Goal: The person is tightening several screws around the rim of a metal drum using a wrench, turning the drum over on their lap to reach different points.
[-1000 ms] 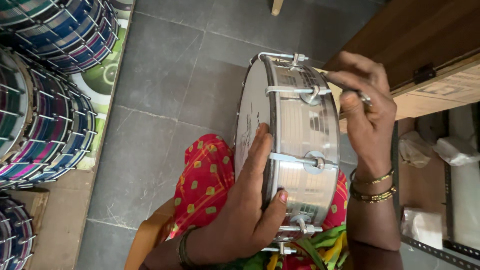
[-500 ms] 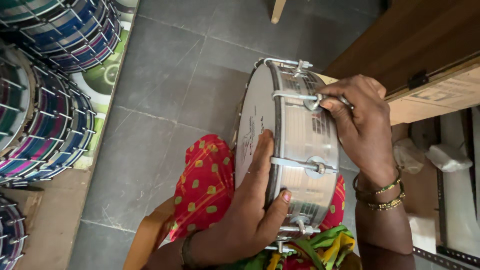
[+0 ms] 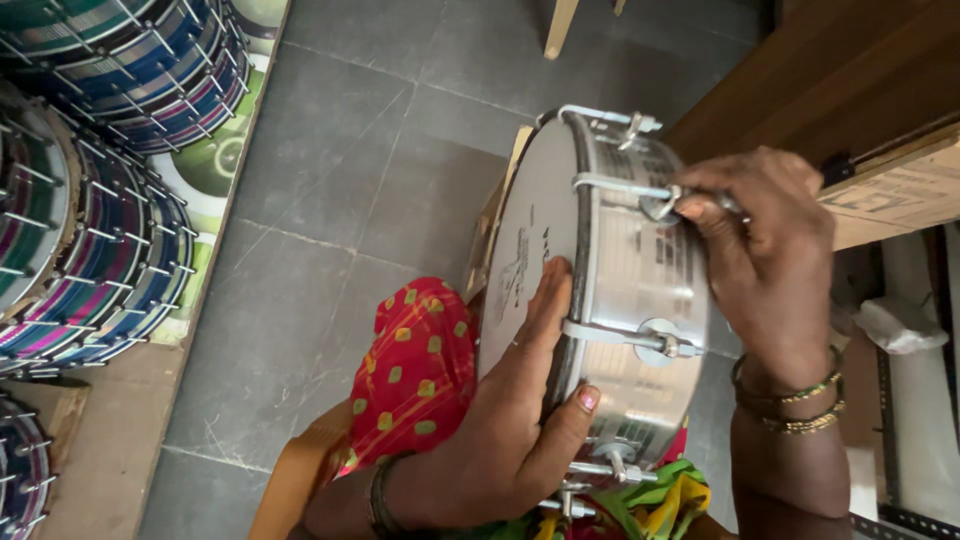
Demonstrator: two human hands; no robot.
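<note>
Grey floor tiles (image 3: 330, 200) lie beneath. Nearest, the left hand (image 3: 500, 430) clamps the silver drum (image 3: 610, 290), which stands on edge over the red-clad lap. Beyond, the right hand (image 3: 770, 260) pinches a tuning lug (image 3: 665, 200). Farthest, stacked striped drums (image 3: 100, 200).

Drum-making workshop: stacked multicoloured striped drums with metal tension rods (image 3: 90, 190) line the grey stone-tiled floor (image 3: 340, 200).
</note>
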